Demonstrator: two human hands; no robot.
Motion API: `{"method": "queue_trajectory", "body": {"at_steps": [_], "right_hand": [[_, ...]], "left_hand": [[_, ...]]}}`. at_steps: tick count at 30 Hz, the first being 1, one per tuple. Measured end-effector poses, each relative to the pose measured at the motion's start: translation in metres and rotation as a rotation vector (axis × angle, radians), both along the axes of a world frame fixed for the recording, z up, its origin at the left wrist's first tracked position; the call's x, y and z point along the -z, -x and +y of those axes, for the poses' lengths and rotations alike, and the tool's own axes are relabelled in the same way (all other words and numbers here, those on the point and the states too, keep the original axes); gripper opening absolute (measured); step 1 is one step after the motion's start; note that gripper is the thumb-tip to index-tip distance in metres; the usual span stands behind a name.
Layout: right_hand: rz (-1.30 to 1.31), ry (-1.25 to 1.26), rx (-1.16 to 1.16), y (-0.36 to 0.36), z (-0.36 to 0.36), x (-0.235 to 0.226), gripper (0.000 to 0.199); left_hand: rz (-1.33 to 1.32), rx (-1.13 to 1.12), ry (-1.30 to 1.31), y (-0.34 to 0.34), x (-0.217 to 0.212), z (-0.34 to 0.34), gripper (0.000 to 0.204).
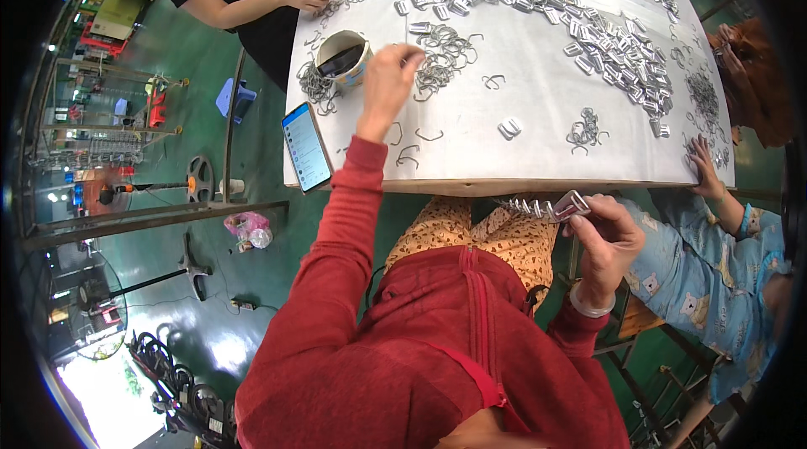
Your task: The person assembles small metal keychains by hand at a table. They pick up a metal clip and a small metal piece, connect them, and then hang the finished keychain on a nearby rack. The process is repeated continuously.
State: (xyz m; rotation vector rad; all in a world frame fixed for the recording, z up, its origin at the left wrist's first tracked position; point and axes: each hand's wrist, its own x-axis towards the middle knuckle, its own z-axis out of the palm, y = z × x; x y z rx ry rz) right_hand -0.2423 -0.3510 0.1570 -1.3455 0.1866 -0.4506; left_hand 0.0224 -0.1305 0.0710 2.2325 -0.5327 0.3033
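A: Where were the worker's hands?

B: The left hand [388, 86] was over the table [471, 159], at the near edge of a tangle of bent wire hooks [441, 54], with a round tub [360, 76] just beside it. The right hand [607, 239] was below the table's edge, over the lap.

A: Was either one gripping something?

B: The right was: thumb and fingers pinched a silver metal piece [570, 206], with a row of shiny, spiky bits [530, 208] trailing to its left. The left hand's fingers were curled, but they blurred against the wire, so I couldn't tell whether a hook was between them.

A: Which step was that, would you say?

B: My guess is picking up a hook to join with the piece in the right hand. More silver pieces [618, 66] lay heaped across the far side, and a pair [509, 129] lay nearer.

A: And what did the next move call for?

B: Probably freeing a single hook without dragging its neighbours, then bringing it across while the right hand's pinch stayed steady.
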Motion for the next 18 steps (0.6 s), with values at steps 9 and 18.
{"method": "queue_trajectory", "body": {"at_steps": [9, 18], "right_hand": [[0.038, 0.021, -0.024, -0.002, 0.0, 0.007, 0.026], [0.099, 0.005, 0.014, 0.003, 0.007, 0.004, 0.023]], "left_hand": [[0.164, 0.188, -0.334, -0.023, -0.007, -0.012, 0.015], [0.05, 0.268, -0.505, -0.019, 0.026, -0.025, 0.01]]}}
